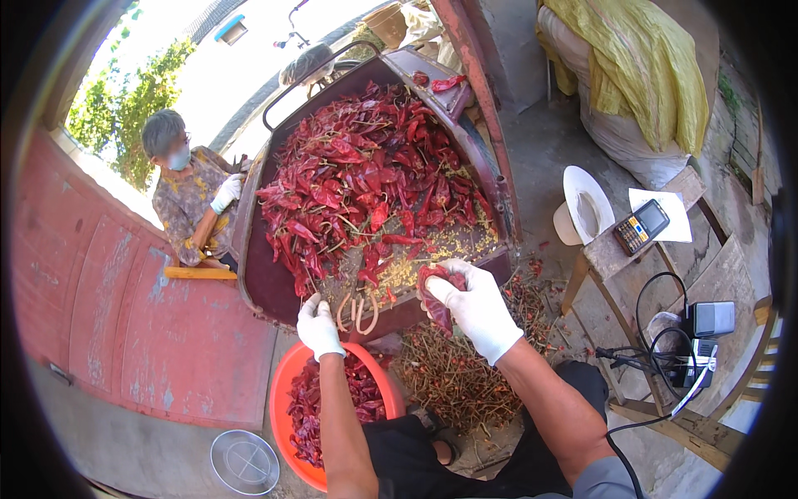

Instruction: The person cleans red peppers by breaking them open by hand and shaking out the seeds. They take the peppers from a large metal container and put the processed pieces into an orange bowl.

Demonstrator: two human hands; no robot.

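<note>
Altogether, right hand [480, 304] holding chilli [437, 313], one cart [270, 291], one tub [280, 407]

To your right, a white hat [581, 185] sits beside a keypad device [641, 227] that overlaps a white paper [680, 223]. Beyond them you see a yellow cover [648, 66] draped over a pale sack [630, 152]. On your left stands a worn red door [91, 287], green foliage [125, 112] farther off.
</note>
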